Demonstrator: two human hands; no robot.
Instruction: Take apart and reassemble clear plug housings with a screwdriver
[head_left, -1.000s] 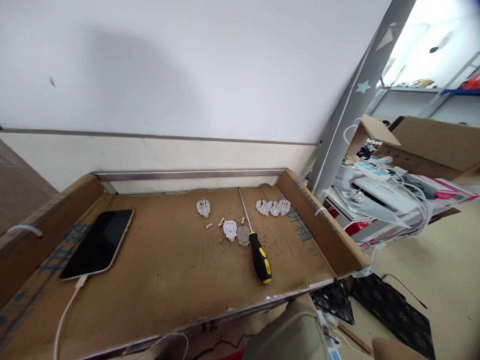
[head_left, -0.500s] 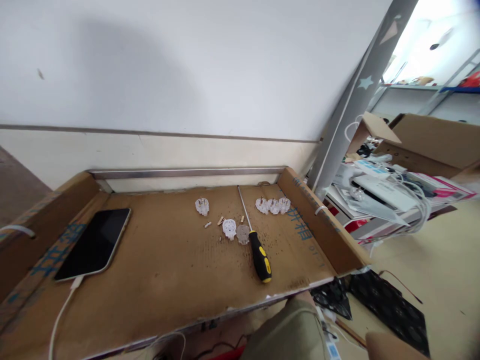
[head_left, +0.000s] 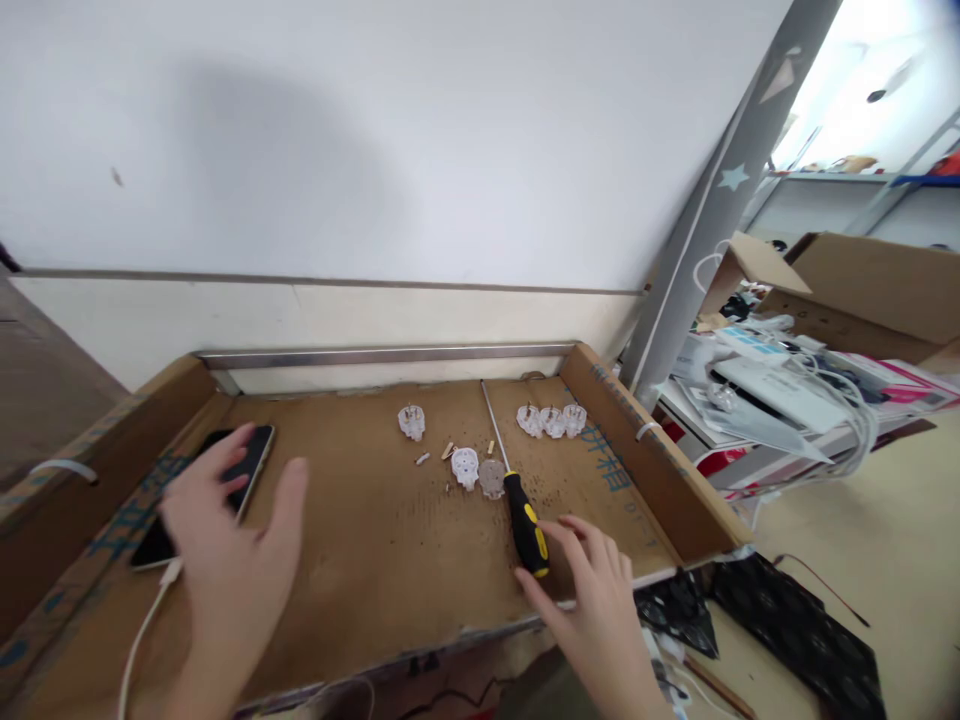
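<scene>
My left hand (head_left: pixel 225 540) hovers open over a black phone (head_left: pixel 247 455) at the left of a cardboard-lined tray (head_left: pixel 660 470), fingers spread and covering most of it. My right hand (head_left: pixel 592 590) is open at the tray's front right, its fingertips close to the butt of a black and yellow screwdriver (head_left: pixel 527 520). Ahead of the screwdriver lie two white plug parts (head_left: pixel 478 470), one more plug part (head_left: pixel 412 421) farther back, a row of three plug parts (head_left: pixel 551 420) at the back right, and small brass pins (head_left: pixel 444 452).
A white charging cable (head_left: pixel 142 630) runs from the phone off the front edge. A grey slanted post (head_left: pixel 705 210) rises right of the tray. Beyond it stand cardboard boxes (head_left: pixel 862 290) with white cables and packages (head_left: pixel 780 390). Black bags (head_left: pixel 787 640) lie on the floor.
Both hands have come up into view: the left over the phone, the right beside the screwdriver handle. Things on the tray lie as before.
</scene>
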